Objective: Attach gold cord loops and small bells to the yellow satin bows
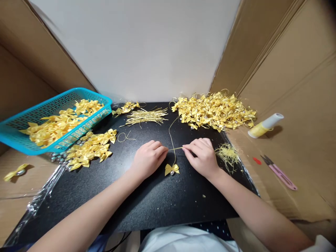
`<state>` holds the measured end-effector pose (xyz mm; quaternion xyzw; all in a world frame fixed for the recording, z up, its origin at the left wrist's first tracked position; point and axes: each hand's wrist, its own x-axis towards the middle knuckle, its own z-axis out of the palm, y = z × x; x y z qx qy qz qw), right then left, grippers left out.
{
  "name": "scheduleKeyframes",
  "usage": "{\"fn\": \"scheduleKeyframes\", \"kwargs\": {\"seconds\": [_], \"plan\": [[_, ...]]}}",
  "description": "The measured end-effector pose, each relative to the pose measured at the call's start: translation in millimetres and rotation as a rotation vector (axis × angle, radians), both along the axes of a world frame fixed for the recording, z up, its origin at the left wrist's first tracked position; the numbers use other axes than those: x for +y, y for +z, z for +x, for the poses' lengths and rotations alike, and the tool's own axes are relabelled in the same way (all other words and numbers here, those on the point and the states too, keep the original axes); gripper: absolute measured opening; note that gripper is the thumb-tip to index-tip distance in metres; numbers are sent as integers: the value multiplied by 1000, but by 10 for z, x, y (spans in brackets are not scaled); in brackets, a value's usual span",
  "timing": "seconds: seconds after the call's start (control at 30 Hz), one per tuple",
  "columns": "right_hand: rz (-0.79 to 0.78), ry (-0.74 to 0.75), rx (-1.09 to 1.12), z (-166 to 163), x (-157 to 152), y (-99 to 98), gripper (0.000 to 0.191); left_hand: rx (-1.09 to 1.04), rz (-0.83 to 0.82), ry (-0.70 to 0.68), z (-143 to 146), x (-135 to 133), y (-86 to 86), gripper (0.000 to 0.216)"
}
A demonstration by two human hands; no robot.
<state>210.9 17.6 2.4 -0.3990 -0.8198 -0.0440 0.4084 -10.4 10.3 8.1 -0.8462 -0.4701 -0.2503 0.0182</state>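
Observation:
My left hand (150, 157) and my right hand (201, 155) are both closed in a pinch, a short way apart above the black tabletop. Between them runs a thin gold cord (175, 148), stretched nearly straight, one part in each hand. A longer strand of cord (170, 134) crosses it and curves up toward the back of the table. Just below lies a small yellow ribbon bow (168, 170) with a silvery bell or bead (172, 172) at its middle. The cord leads down to this bow. My fingertips hide the cord's ends.
At left, a blue basket (33, 153) holds yellow bows; more bows (88, 148) lie beside it. Cut gold cords (147, 116) lie behind my hands. Back right is a heap of corded bows (215, 110). Cord scraps (228, 154), a thread spool (265, 125) and pink-handled snips (282, 176) are rightward.

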Motion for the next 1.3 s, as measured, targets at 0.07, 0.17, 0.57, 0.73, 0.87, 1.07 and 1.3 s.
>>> {"fn": "scheduleKeyframes", "kwargs": {"seconds": [0.07, 0.17, 0.57, 0.73, 0.87, 1.07, 1.3], "plan": [[-77, 33, 67, -32, -9, -15, 15, -169, -94, 60, 37, -28, 17, 18], [-278, 42, 237, -105, -63, -5, 13, -584, -396, 141, 136, -77, 37, 18], [-755, 49, 767, -204, -166, -32, 8, -956, -565, 78, 319, -211, -122, 13], [-571, 16, 506, -156, -153, -18, 16, -824, -452, 106, 309, -208, -99, 10], [-404, 40, 320, -165, -152, -28, 24, -723, -427, 121, 297, -203, -87, 17], [-94, 9, 46, -73, -66, -59, 27, -655, -333, 155, 265, -191, -83, 15], [-99, -2, 172, -26, -36, 14, 25, -668, -349, 170, 270, -159, -48, 13]]}}
